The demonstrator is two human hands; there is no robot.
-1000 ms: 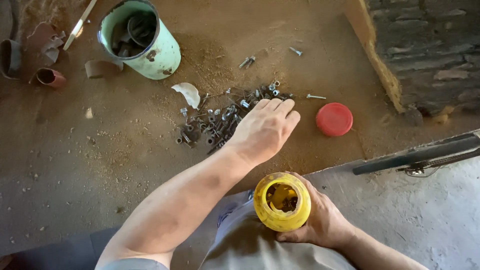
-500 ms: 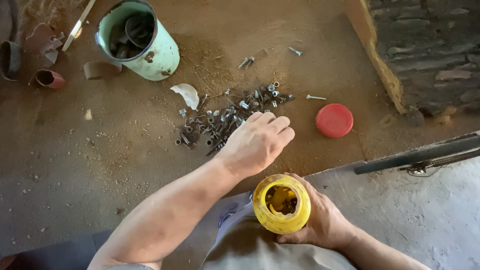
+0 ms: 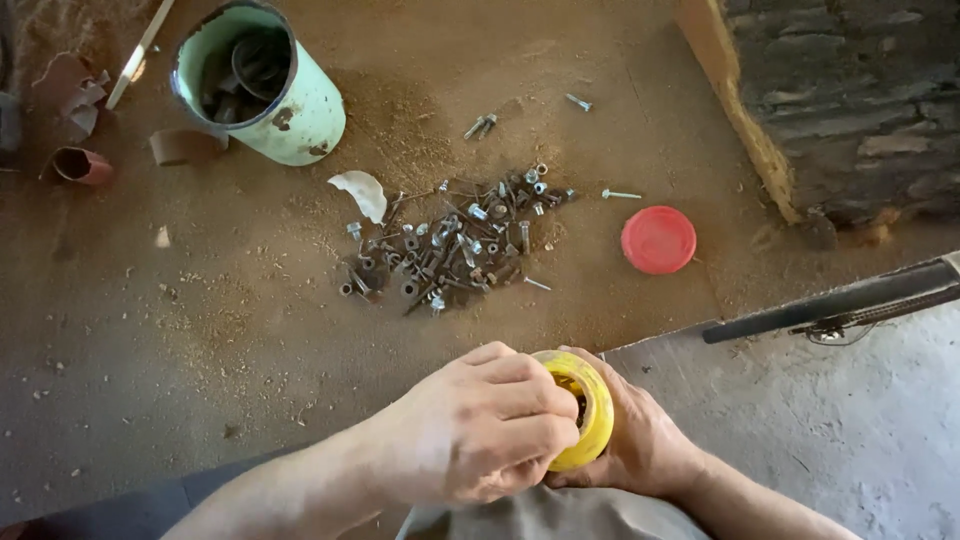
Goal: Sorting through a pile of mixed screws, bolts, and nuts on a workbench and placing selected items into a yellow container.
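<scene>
Both hands [image 3: 480, 425], yellow jar [image 3: 585, 405] mouth prob. leftward

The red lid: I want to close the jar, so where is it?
In the head view the red lid lies on the dirt right of the pile of screws and bolts, left of the stone wall.

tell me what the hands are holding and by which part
The right hand grips the yellow jar around its side, from underneath. The left hand is bunched at the jar's mouth; whether its fingertips pinch anything cannot be told.
</scene>
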